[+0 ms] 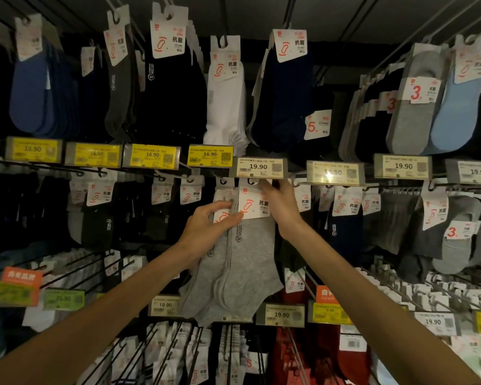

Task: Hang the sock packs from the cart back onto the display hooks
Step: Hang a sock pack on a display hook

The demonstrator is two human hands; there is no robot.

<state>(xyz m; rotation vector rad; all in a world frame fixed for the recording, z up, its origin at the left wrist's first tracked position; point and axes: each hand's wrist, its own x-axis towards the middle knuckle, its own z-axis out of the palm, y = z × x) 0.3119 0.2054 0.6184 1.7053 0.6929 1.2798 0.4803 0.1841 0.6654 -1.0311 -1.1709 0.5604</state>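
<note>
Left hand point(206, 223), below-left of 19.90 tag point(258, 168): thumb and fingers curled on grey sock pack point(242, 262), steadying body. Right hand point(278, 207), just under tag: fingertips pinch header card point(254, 204) top corner. Risk: hook tip hidden under tag, can't tell if card seated; early release, pack drops. Room: tag edge tight above, neighbouring packs point(345, 207) crowd sides, open toward me only.

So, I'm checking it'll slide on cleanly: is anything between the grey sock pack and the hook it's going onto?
Nothing visible does. The grey sock pack has its card top right at the hook, just under the 19.90 price tag; the right hand pinches that card.
</note>
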